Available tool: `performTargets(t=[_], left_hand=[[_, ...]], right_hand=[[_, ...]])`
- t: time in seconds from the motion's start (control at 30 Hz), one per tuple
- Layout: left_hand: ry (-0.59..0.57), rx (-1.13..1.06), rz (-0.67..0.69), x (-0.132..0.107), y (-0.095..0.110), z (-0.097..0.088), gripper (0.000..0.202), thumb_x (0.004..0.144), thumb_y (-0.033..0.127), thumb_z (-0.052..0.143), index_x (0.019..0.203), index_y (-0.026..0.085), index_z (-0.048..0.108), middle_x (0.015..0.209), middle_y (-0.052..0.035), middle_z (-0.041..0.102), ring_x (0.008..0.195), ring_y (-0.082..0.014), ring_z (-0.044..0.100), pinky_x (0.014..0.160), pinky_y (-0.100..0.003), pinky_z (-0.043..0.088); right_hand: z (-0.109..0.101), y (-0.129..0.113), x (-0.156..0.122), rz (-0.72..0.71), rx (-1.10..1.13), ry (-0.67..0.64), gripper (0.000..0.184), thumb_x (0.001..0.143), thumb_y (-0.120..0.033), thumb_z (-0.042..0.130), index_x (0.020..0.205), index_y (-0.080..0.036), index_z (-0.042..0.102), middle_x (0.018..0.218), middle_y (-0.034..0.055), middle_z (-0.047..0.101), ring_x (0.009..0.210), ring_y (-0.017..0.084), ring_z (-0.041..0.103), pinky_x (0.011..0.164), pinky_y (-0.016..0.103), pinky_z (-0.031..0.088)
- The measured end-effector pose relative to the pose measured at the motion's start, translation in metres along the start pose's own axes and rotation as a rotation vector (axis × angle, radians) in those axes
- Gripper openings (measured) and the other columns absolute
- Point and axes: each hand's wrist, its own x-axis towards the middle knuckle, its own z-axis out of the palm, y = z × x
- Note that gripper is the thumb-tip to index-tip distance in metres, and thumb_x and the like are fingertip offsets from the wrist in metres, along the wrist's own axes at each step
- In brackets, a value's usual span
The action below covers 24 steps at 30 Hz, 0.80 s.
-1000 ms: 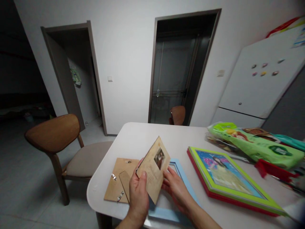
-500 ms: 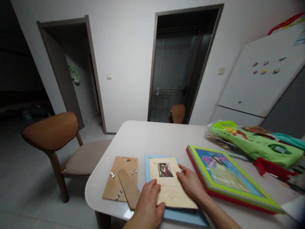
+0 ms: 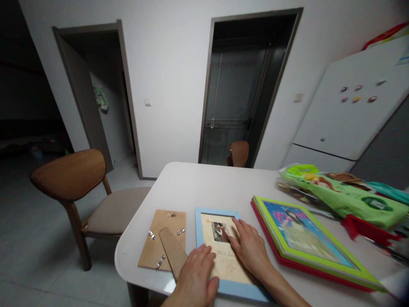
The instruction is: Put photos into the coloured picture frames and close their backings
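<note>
A light blue picture frame [image 3: 198, 226] lies flat on the table in front of me. Inside its border sits a cream printed sheet [image 3: 223, 266] with a small photo near its top. My left hand [image 3: 198, 273] rests over the frame's left side, fingers stretched out flat. On the sheet's right part lies my right hand [image 3: 251, 249], its fingers extended and touching the paper beside the photo. To the left, a brown backing board [image 3: 151, 251] with metal clips and a stand leg lies on the table, partly covered by my left hand.
At right lies a green picture frame [image 3: 306, 232] stacked on a red one. Behind it are a green package [image 3: 348, 194] and a red plastic object [image 3: 361, 230]. A wooden chair [image 3: 72, 175] stands left of the white table [image 3: 204, 183]. A fridge [image 3: 345, 106] stands at the back right.
The cream sheet, which lay over the blue frame's border, now sits within it. My right hand has moved from the sheet's right edge onto its surface. My left hand stays nearly in place.
</note>
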Motion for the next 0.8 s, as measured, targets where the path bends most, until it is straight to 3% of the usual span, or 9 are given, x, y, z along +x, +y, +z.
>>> performTargets(t=[0.07, 0.2, 0.27, 0.37, 0.47, 0.57, 0.7, 0.8], left_hand=[[0.013, 0.023, -0.039, -0.017, -0.018, -0.017, 0.056, 0.068, 0.022, 0.050, 0.121, 0.012, 0.037, 0.131, -0.0120, 0.031, 0.121, -0.0244, 0.025, 0.099, -0.044, 0.023], [0.049, 0.129, -0.305, -0.053, -0.067, -0.042, 0.063, 0.061, 0.024, 0.058, 0.120, 0.013, 0.039, 0.131, -0.0141, 0.030, 0.121, -0.0278, 0.024, 0.098, -0.046, 0.023], [0.093, 0.167, -0.357, -0.064, -0.087, -0.045, 0.057, 0.064, 0.024, 0.057, 0.118, 0.014, 0.041, 0.129, -0.0139, 0.034, 0.118, -0.0262, 0.030, 0.096, -0.043, 0.027], [0.207, 0.225, -0.301, -0.072, -0.105, -0.039, 0.047, 0.070, 0.025, 0.053, 0.115, 0.017, 0.044, 0.124, -0.0119, 0.042, 0.114, -0.0235, 0.038, 0.093, -0.040, 0.034], [0.281, 0.277, -0.209, -0.074, -0.113, -0.031, 0.045, 0.071, 0.029, 0.055, 0.113, 0.017, 0.046, 0.121, -0.0131, 0.046, 0.111, -0.0245, 0.042, 0.090, -0.039, 0.038], [0.316, 0.303, -0.136, -0.075, -0.115, -0.029, 0.057, 0.067, 0.031, 0.061, 0.118, 0.019, 0.039, 0.125, -0.0134, 0.041, 0.112, -0.0265, 0.039, 0.089, -0.040, 0.038], [0.361, 0.316, -0.032, -0.068, -0.105, -0.040, 0.057, 0.070, 0.032, 0.058, 0.121, 0.022, 0.034, 0.126, -0.0127, 0.039, 0.114, -0.0258, 0.037, 0.089, -0.040, 0.038], [0.402, 0.305, 0.041, -0.055, -0.081, -0.046, 0.057, 0.072, 0.031, 0.057, 0.122, 0.018, 0.032, 0.128, -0.0164, 0.036, 0.117, -0.0259, 0.032, 0.091, -0.040, 0.036]], right_hand=[[-0.011, -0.021, -0.005, -0.056, 0.097, -0.018, 0.041, 0.076, -0.029, 0.040, 0.114, -0.014, 0.045, 0.113, 0.0130, 0.051, 0.104, 0.025, 0.042, 0.084, 0.040, 0.034], [-0.028, -0.088, -0.022, -0.267, 0.320, -0.205, 0.040, 0.075, -0.032, 0.044, 0.112, -0.018, 0.046, 0.103, 0.0090, 0.056, 0.096, 0.022, 0.047, 0.084, 0.035, 0.032], [-0.027, -0.119, -0.028, -0.285, 0.307, -0.281, 0.045, 0.068, -0.037, 0.051, 0.109, -0.021, 0.048, 0.096, 0.0081, 0.056, 0.090, 0.023, 0.048, 0.079, 0.035, 0.033], [-0.015, -0.146, -0.031, -0.278, 0.272, -0.335, 0.045, 0.060, -0.029, 0.056, 0.104, -0.019, 0.050, 0.091, 0.0087, 0.054, 0.086, 0.023, 0.047, 0.076, 0.035, 0.034], [-0.006, -0.152, -0.029, -0.280, 0.364, -0.340, 0.053, 0.057, -0.017, 0.052, 0.110, -0.017, 0.045, 0.093, 0.0090, 0.052, 0.088, 0.022, 0.045, 0.076, 0.032, 0.035], [-0.008, -0.148, -0.026, -0.264, 0.440, -0.309, 0.059, 0.057, -0.015, 0.051, 0.115, -0.015, 0.042, 0.096, 0.0093, 0.052, 0.092, 0.022, 0.043, 0.081, 0.032, 0.034], [-0.031, -0.138, -0.021, -0.282, 0.513, -0.241, 0.058, 0.058, -0.017, 0.051, 0.115, -0.013, 0.042, 0.099, 0.0098, 0.052, 0.094, 0.022, 0.042, 0.084, 0.034, 0.034], [-0.054, -0.119, -0.020, -0.306, 0.545, -0.180, 0.056, 0.058, -0.018, 0.052, 0.113, -0.015, 0.044, 0.102, 0.0091, 0.053, 0.094, 0.021, 0.044, 0.087, 0.038, 0.033]])
